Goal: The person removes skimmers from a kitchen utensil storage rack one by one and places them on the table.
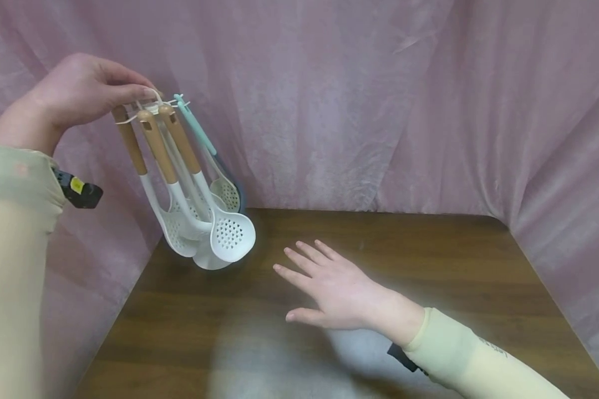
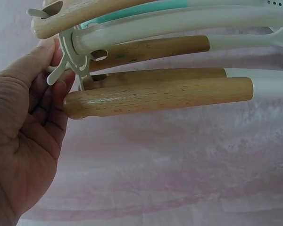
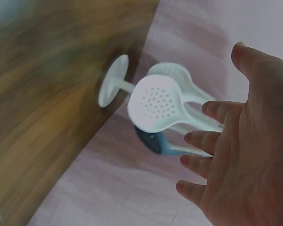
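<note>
In the head view, the left hand (image 1: 82, 88) pinches the white plastic hanger top (image 1: 152, 102) of a rotating rack of white kitchen utensils with wooden handles (image 1: 179, 183), tilting the whole set so that only the edge of its round white base (image 1: 211, 260) is near the back-left corner of the dark wooden table (image 1: 379, 310); gripping at the top lets the 3 nearest handles and a mint-green one swing freely below. The right hand (image 1: 336, 288) hovers flat just above the table, fingers spread and straight, holding nothing, apparently placed to steady or catch the dangling heads. In the left wrist view, the fingertips (image 2: 47, 52) close on the hanger hooks (the wooden handles lie just beside the palm, untouched). In the right wrist view, the open palm faces the perforated white skimmer head (image 3: 158, 103), near but apart, against the pink cloth backdrop (image 3: 132, 188).
</note>
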